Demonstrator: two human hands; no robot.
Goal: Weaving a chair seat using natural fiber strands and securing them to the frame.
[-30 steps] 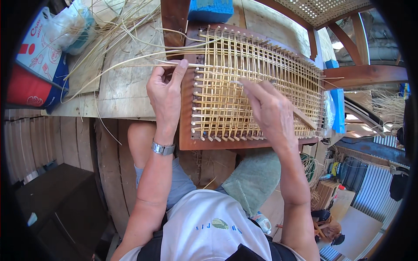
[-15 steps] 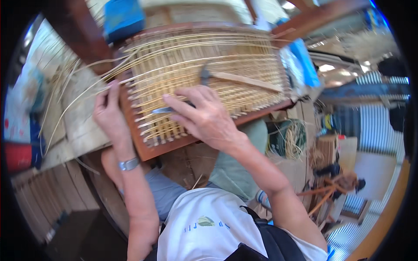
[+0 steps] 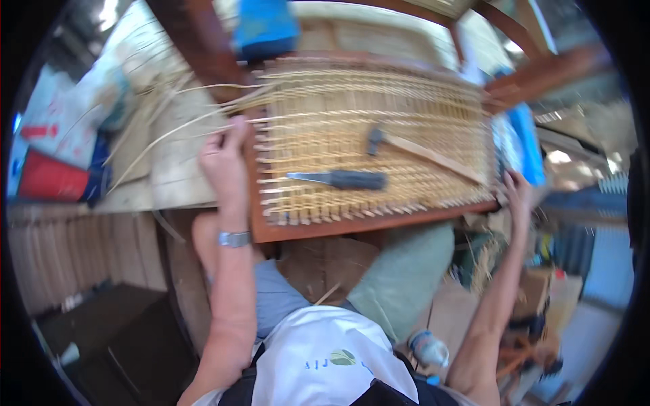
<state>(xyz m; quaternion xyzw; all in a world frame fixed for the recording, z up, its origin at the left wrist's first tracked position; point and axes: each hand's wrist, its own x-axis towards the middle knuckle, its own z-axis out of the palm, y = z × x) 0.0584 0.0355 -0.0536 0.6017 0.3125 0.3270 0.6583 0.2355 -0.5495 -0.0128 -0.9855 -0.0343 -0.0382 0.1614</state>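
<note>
A woven cane panel (image 3: pixel 325 145) in a reddish-brown wooden frame (image 3: pixel 318 232) lies across my lap. At its left edge my left hand (image 3: pixel 227 162) is closed, thumb and finger pinching a pale cane strand (image 3: pixel 152 143) that trails off leftward. My right hand (image 3: pixel 518 196) is at the frame's right end, by the corner; blur hides how its fingers are set. On the weave lies a hammer (image 3: pixel 426 154) with a dark head and wooden handle. Nearer me rests a dark-handled tool (image 3: pixel 355 179) with a narrow metal blade pointing left, like a screwdriver or awl.
Several loose cane strands (image 3: pixel 217 86) fan out beyond the left edge. A blue block (image 3: pixel 266 27) sits behind the panel, between reddish wooden legs (image 3: pixel 196 47). A red and blue container (image 3: pixel 57 177) stands at far left. A bottle (image 3: pixel 428 347) lies by my right thigh.
My right hand has left the dark-handled tool on the weave and moved right to the frame's end. My left hand stays at the left edge. The whole view has shifted.
</note>
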